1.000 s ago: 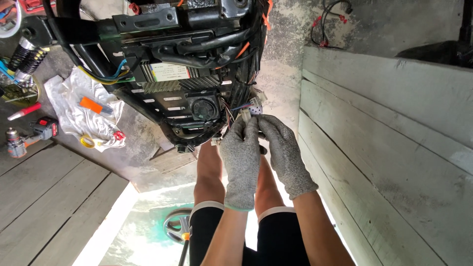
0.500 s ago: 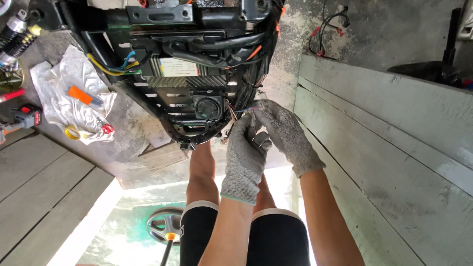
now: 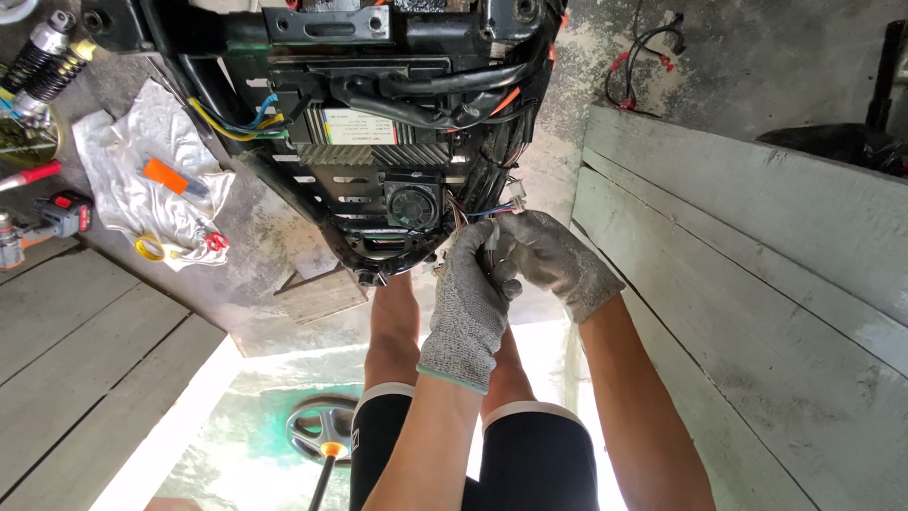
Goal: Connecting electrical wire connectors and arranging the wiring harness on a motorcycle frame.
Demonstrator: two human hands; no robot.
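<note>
At far left, on the concrete floor (image 3: pixel 255 274): coil-sprung shock absorbers (image 3: pixel 43 59) near the top corner, a red-handled tool (image 3: pixel 30 176) below them, and a red and black power tool (image 3: pixel 59 216) at the edge of the wooden boards (image 3: pixel 85 369). Just beside these, a crumpled white cloth (image 3: pixel 123 185) carrying an orange-handled tool (image 3: pixel 170 178), a yellow ring (image 3: pixel 148 249) and a small red piece (image 3: pixel 217 241). Further right, overhead in the view, a black vehicle frame (image 3: pixel 378 123) packed with cables, with yellow and blue wires (image 3: pixel 236 118) on its left side, a finned grey controller box (image 3: pixel 378 151) in the middle, and a small black fan (image 3: pixel 413 203) under that. Below the frame, a flat wooden block (image 3: pixel 320 293) on the floor, and lower still a black wheel-shaped part (image 3: pixel 322 428) on a green-tinted patch. At the frame's lower right corner, a bundle of thin coloured wires with a white connector (image 3: pixel 501 203). Left hand (image 3: pixel 468 303) in a grey knit glove, fingers curled shut around the wire bundle just below the connector. Right hand (image 3: pixel 558 260), gloved alike, touching the left, fingers pinched on the same bundle from the other side. Bare forearms and knees in black shorts beneath. At right, a wall of pale wooden planks (image 3: pixel 757 284); above it, loose black and red cables (image 3: pixel 648 57) on the concrete.
</note>
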